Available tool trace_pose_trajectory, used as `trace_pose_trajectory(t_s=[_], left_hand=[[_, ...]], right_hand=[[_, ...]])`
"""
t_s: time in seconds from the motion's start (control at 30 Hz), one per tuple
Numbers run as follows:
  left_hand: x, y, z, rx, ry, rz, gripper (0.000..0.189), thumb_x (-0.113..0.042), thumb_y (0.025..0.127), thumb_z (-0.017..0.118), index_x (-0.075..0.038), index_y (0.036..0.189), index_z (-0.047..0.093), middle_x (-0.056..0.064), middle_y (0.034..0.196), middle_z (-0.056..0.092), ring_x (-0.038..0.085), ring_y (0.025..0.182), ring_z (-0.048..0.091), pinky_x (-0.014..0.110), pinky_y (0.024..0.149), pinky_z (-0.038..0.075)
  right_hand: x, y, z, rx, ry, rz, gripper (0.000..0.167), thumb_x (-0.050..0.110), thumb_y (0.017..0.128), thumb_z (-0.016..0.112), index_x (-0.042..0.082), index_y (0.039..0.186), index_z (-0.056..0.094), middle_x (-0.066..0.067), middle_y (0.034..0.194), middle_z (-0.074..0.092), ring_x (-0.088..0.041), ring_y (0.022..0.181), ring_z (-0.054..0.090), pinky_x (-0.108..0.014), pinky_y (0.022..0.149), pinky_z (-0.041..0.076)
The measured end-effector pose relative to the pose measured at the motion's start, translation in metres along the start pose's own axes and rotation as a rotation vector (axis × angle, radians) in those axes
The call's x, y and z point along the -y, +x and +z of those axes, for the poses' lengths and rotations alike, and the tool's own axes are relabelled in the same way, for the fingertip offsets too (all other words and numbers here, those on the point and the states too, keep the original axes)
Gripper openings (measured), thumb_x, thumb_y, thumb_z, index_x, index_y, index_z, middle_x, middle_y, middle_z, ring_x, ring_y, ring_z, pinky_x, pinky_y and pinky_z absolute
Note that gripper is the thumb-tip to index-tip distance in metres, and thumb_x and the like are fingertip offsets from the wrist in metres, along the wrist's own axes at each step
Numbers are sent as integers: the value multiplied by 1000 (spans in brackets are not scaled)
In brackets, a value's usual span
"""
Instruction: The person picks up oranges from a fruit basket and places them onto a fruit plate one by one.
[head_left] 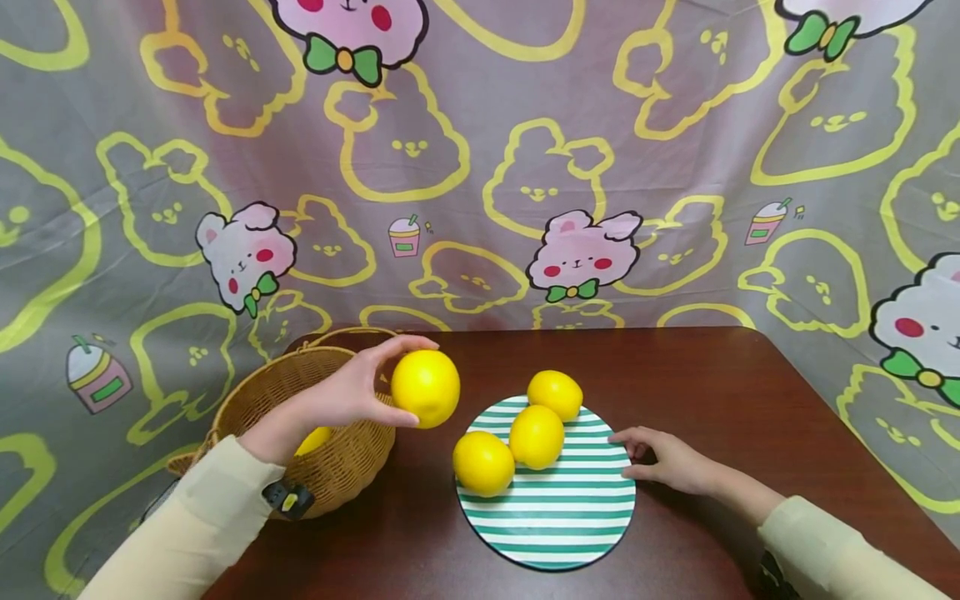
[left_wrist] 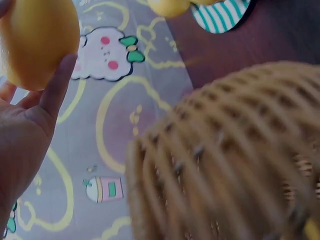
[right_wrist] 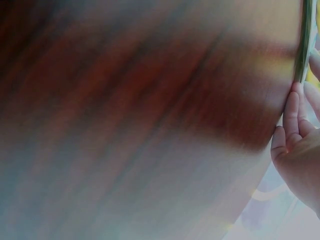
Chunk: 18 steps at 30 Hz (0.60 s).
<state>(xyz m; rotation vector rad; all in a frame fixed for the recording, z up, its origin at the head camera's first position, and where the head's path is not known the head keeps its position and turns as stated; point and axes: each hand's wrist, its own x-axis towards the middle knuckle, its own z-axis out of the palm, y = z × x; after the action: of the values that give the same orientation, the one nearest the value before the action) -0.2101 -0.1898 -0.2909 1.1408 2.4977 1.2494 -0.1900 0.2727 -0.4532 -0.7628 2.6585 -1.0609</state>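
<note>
My left hand (head_left: 378, 379) grips a round yellow fruit (head_left: 426, 388) between thumb and fingers, raised between the basket and the plate. Part of the same fruit shows at the upper left of the left wrist view, with my left hand (left_wrist: 30, 130) below it. A round green-and-white striped plate (head_left: 555, 529) bears three more yellow fruits (head_left: 537, 437) at its left and far side. At the plate's right edge, my right hand (head_left: 671, 458) touches the rim with thumb and fingertips spread apart. In the right wrist view only part of my right hand (right_wrist: 302, 150) is visible.
A wicker basket (head_left: 360, 467) stands at the left of the brown table (head_left: 675, 367), with some yellow fruit (head_left: 313, 440) inside, partly hidden by my left forearm. A patterned grey cloth (head_left: 450, 283) hangs behind the table and along both sides.
</note>
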Motion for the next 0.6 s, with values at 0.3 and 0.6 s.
trace_pose_trajectory(t_s=[0.3,0.6], left_hand=[[0,13,28,31,1,77,80,-21,70,87,-14,138,46,-2,131,53,20,111,51,45,93,45],[-2,22,56,151,-139,90,78,-16,72,85,-17,138,44,-4,129,52,19,111,53,36,89,51]], right_hand=[[2,-1,-1,1,-5,-5,48,25,89,72,4,130,57,2,93,53,-15,85,50,-23,73,46],[0,0,-1,-1,-2,3,49,26,88,72,5,130,57,2,93,53,-14,86,50,-23,73,46]])
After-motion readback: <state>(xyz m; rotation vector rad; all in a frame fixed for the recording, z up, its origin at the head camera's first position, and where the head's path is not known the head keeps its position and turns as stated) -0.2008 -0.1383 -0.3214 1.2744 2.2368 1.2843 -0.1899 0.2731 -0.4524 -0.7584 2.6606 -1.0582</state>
